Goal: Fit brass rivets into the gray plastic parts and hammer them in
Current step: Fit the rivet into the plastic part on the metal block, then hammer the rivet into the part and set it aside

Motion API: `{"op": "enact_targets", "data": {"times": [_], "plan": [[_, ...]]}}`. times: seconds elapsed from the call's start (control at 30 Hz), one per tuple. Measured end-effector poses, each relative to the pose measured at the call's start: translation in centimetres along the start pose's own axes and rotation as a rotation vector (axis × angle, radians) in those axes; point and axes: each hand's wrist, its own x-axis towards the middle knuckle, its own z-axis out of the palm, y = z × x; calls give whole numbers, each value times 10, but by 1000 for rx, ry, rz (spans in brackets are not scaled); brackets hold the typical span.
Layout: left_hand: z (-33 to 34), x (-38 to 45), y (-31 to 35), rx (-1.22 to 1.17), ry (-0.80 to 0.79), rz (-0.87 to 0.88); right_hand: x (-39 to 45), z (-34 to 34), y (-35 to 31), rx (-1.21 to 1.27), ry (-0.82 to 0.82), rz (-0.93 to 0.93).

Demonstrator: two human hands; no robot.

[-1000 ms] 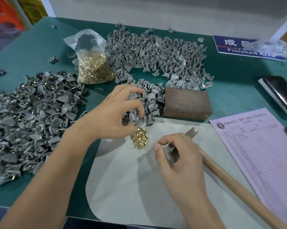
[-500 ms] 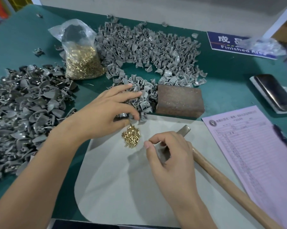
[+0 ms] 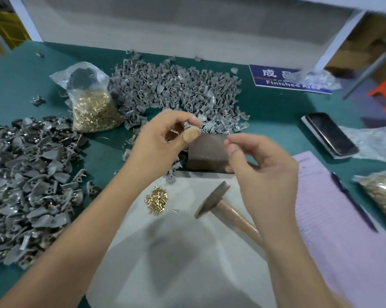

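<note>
1. Gray plastic part (image 3: 191,125) pinched in left hand (image 3: 163,141), raised above the metal block (image 3: 207,152).
2. Right hand (image 3: 260,165) just right of block, thumb and forefinger pressed together; whether they hold a rivet I cannot tell.
3. Loose brass rivets (image 3: 156,200) on white sheet (image 3: 187,263) near side of block; hammer (image 3: 218,203) beside them.
4. Clear bag (image 3: 92,101) far left of block holds brass rivets.

A plastic bag (image 3: 316,78) hides part of the sign (image 3: 274,77).
</note>
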Motion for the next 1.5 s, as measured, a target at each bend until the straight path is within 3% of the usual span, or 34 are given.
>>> {"op": "enact_targets", "data": {"times": [0.1, 0.33, 0.57, 0.77, 0.97, 1.13, 1.23, 1.5], "plan": [[21, 10, 1, -25, -11, -15, 39, -7, 7, -27, 0, 39], [31, -4, -18, 373, -71, 92, 67, 3, 42, -311, -169, 109], [35, 8, -20, 392, -193, 3, 70, 0, 51, -319, -177, 114], [31, 4, -25, 408, -244, 77, 55, 1, 62, -382, -226, 67], [32, -4, -30, 418, -161, 54, 48, 4, 64, -416, -183, -30], [31, -7, -23, 368, 58, 160, 42, 13, 56, -341, -166, 14], [34, -10, -18, 336, 61, 238, 38, 16, 51, -266, -160, -20], [39, -13, -20, 234, 154, 206, 41, 7, 51, -174, -206, 1]]}}
